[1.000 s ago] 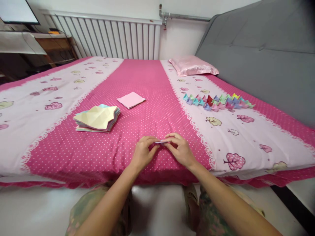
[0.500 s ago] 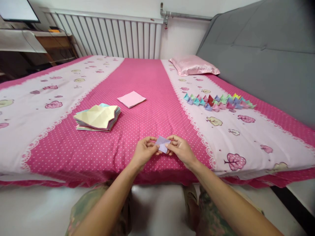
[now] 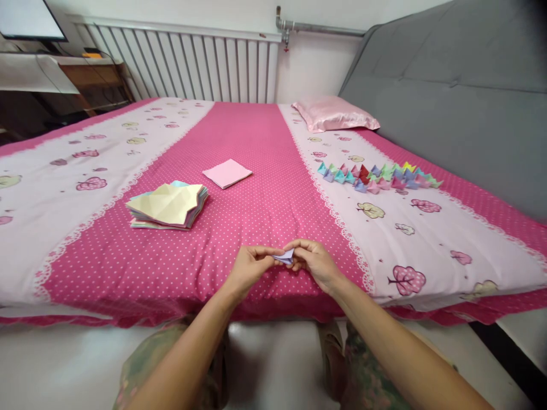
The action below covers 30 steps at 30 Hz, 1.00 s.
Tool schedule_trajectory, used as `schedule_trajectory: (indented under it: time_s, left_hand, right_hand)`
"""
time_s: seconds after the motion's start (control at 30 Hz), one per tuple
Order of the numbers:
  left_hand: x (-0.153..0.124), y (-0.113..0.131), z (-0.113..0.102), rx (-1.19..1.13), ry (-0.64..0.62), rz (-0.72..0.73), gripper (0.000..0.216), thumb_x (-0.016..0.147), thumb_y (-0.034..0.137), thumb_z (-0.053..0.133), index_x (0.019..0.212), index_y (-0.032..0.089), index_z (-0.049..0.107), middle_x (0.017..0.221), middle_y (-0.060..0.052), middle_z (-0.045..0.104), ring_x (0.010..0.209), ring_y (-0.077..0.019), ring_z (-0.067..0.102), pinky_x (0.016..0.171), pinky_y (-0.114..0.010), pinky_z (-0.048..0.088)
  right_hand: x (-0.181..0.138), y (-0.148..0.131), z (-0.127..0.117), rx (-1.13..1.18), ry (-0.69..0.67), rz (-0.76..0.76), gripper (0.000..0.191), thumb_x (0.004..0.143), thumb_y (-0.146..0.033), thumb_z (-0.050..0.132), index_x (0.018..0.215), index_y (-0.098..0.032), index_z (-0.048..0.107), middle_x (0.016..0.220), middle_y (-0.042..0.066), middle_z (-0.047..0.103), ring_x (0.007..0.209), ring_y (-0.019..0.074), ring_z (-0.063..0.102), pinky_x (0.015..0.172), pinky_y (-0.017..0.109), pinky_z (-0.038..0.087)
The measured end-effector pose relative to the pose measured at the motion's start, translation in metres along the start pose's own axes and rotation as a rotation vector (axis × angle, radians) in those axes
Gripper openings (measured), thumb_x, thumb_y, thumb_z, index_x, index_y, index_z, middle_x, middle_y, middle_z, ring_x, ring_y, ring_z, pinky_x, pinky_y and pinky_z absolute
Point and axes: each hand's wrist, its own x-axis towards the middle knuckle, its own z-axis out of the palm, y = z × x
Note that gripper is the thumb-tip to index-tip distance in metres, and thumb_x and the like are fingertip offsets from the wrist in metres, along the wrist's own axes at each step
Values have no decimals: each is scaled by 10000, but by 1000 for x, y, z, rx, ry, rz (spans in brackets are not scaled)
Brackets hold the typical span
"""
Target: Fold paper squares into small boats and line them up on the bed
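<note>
A small folded piece of lilac paper point(image 3: 285, 257) is held in the air between both hands, over the near edge of the bed. My left hand point(image 3: 253, 264) pinches its left side between thumb and fingers. On the other side, my right hand point(image 3: 315, 262) grips the paper with curled fingers, which hide part of it. To the left lies a stack of creased coloured paper sheets point(image 3: 166, 206), cream on top. Behind it is a flat pile of pink paper squares point(image 3: 227, 173). Several small folded paper shapes point(image 3: 376, 177) in many colours stand in rows at the right.
The bed point(image 3: 252, 134) has a pink and white patterned cover. A pink pillow point(image 3: 335, 113) lies by the grey headboard point(image 3: 453, 97). Behind are a white radiator point(image 3: 188, 62) and a pipe point(image 3: 325, 27). At far left, a monitor point(image 3: 29, 20) stands on a desk point(image 3: 92, 77).
The lilac paper has gone from a flat diamond facing me to a narrower, folded shape seen more edge-on. Both hands' fingers have shifted over its top.
</note>
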Motion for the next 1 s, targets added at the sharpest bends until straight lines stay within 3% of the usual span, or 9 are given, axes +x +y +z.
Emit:
schedule_trajectory:
  time_s: [0.17,0.27,0.33,0.43,0.57,0.73,1.0]
  left_hand:
    - [2,-2,-2,103,1,31,195,641,229,653,800,131,710,779,-64,720,684,-156,646,694,-266,493]
    - [3,-5,-2,164,44,57,173,620,219,680,766,132,711,745,-63,718,639,-144,636,633,-247,494]
    - [4,-6,-2,167,84,82,125,614,196,679,718,131,705,696,-55,710,601,-135,626,591,-237,491]
    - [5,-8,-2,112,128,133,151,600,187,689,737,123,684,675,-44,695,589,-126,618,554,-222,483]
    - [6,-10,-4,92,147,156,343,580,213,718,907,128,663,673,-29,680,566,-116,600,507,-206,456]
    - [5,-9,-5,229,123,123,174,614,276,700,724,141,709,658,-46,690,557,-130,589,498,-220,439]
    - [5,-8,-8,399,128,297,112,650,263,676,689,163,709,645,-40,687,593,-141,596,566,-240,448]
  right_hand:
    - [-2,-1,0,-7,-69,-41,181,704,-249,494,745,-141,633,595,19,638,483,95,567,453,193,432]
    - [-2,0,3,-134,-37,-191,138,696,-271,599,767,-154,620,638,0,630,543,98,579,512,203,446]
    - [-2,1,4,-205,-13,-286,224,673,-255,654,875,-169,608,669,-9,642,603,112,603,584,226,466]
    - [-1,2,3,-264,-20,-315,353,690,-256,656,1023,-181,570,715,5,676,664,140,633,642,266,484]
    - [1,5,0,-286,-29,-310,184,679,-275,674,821,-167,627,738,28,696,692,158,651,659,278,495]
    - [2,7,-2,-232,-27,-313,148,646,-282,704,740,-177,658,720,21,698,679,156,650,664,286,500]
    - [0,0,-4,-370,-30,-377,147,676,-306,686,754,-183,699,738,38,707,679,163,642,666,302,502]
